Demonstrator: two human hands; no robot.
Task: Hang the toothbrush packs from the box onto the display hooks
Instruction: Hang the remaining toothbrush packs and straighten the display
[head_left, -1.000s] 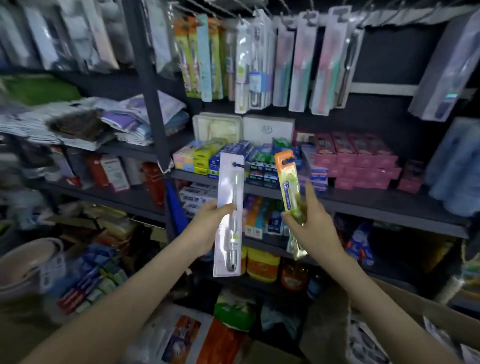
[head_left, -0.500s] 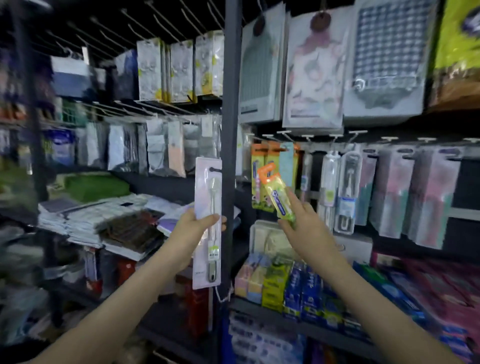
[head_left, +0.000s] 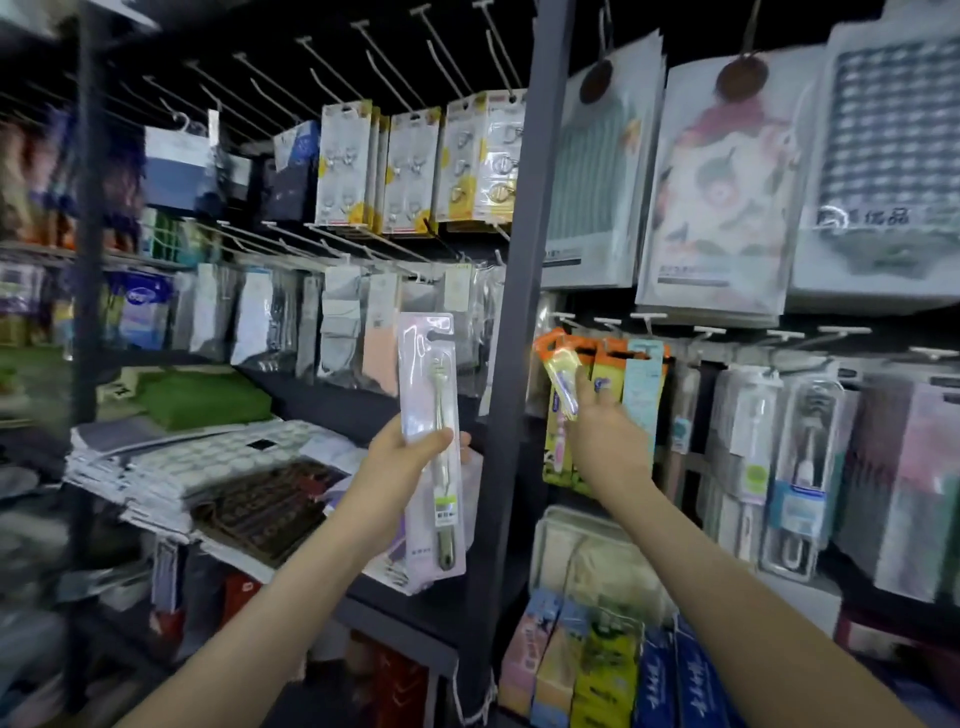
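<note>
Before the shop shelving, seen from the head view, my left grip (head_left: 402, 460) is clamped round the middle of a tall pale lilac toothbrush pack (head_left: 427, 384), with the thumb across the front and the fingers behind. This pack stands nearly upright, just left of the dark upright post (head_left: 511, 322). Its hang slot is at the top, and the brush handle runs down below my hand.

My right grip (head_left: 608, 441) is pinched on the lower part of a smaller orange-topped toothbrush pack (head_left: 560, 364). The pack is tilted, with its header leaning up and to the left. The header sits level with the tops of the hanging orange-headed packs (head_left: 605, 364), just beside them and under the row of white display hooks (head_left: 649, 317). I cannot tell whether it touches a hook.

A teal pack (head_left: 644, 384) hangs right beside the orange-headed ones. Clear blister toothbrush packs (head_left: 800, 467) hang farther right on the same row. Below my right forearm, toothpaste boxes (head_left: 608, 670) stand on a shelf. Left of the post, folded cloths (head_left: 208, 462) lie stacked on another shelf.
</note>
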